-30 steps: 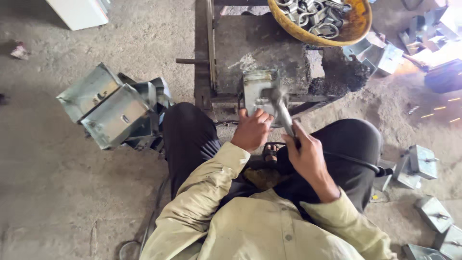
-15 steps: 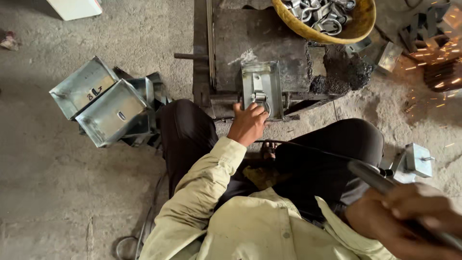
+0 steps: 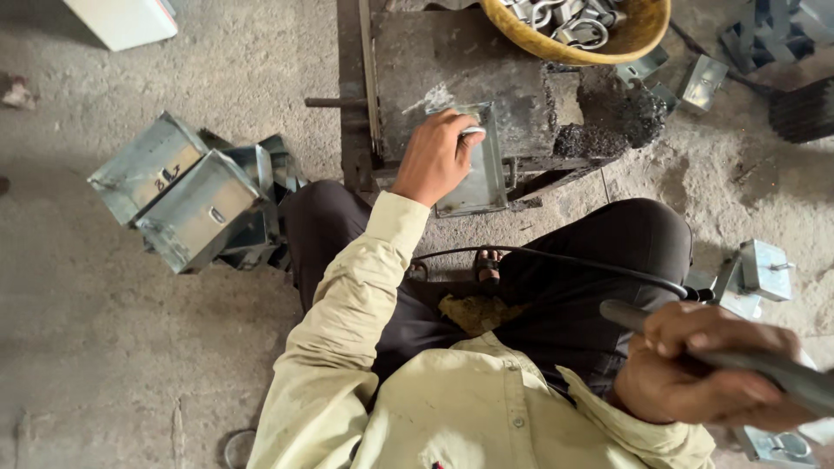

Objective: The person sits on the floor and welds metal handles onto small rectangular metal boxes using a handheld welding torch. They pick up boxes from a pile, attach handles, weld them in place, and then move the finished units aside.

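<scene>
Under left hand (image 3: pixel 437 158), box (image 3: pixel 473 165) held on worktop (image 3: pixel 452 61); right hand (image 3: pixel 699 365) grips torch (image 3: pixel 782 373); box may slip off the edge.

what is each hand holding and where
The left hand grips the metal box by its top edge on the workbench. The right hand is wrapped round the handle of a cabled tool.

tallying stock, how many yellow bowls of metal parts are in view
1: the yellow bowl sits at the top edge on the dark metal workbench, cut off by the frame; others may lie out of view.
</scene>
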